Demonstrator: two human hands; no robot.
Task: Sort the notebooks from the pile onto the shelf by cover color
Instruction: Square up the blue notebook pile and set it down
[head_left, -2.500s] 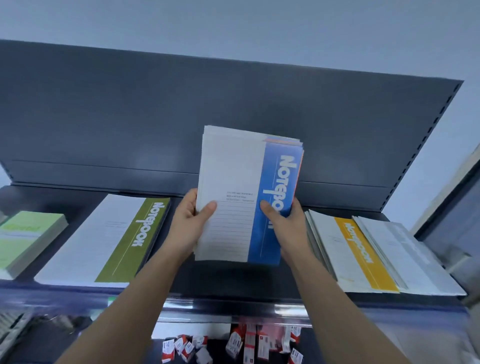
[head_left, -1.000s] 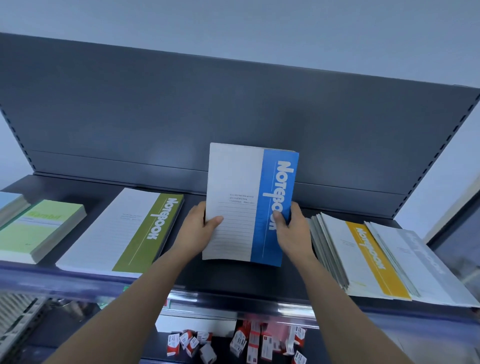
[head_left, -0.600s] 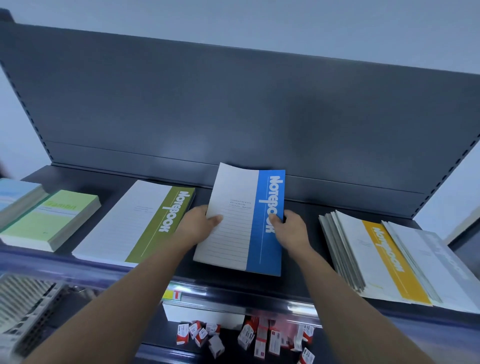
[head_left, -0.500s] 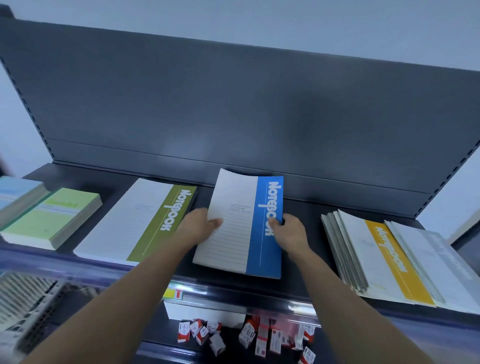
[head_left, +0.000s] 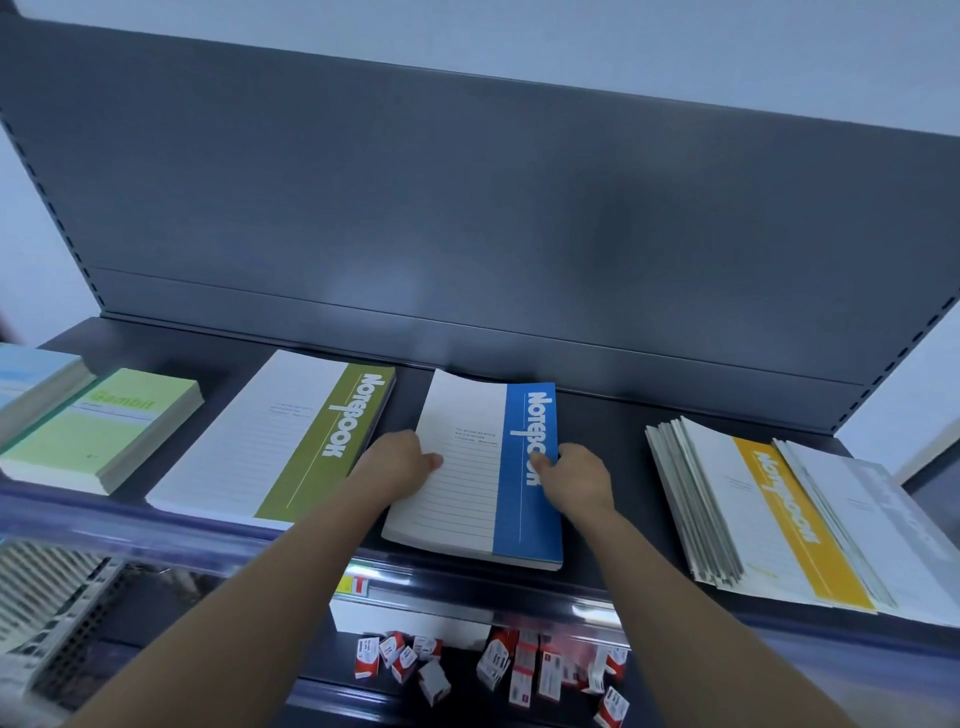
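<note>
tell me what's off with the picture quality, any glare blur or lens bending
Head view: the wide lens bows the shelf back panel and splays its sides; a soft glare patch sits low on that panel, and the front rail shines; the left edge smears, blurring the pale blue pad; the title on the blue notebook stack reads sharp.

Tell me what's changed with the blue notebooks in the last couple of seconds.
The blue notebooks were tipped from upright in the air down onto the shelf, and now lie about flat between the green-striped stack and the yellow-striped stack. The left hand and right hand keep their grip on the side edges. The other stacks stayed put.
</note>
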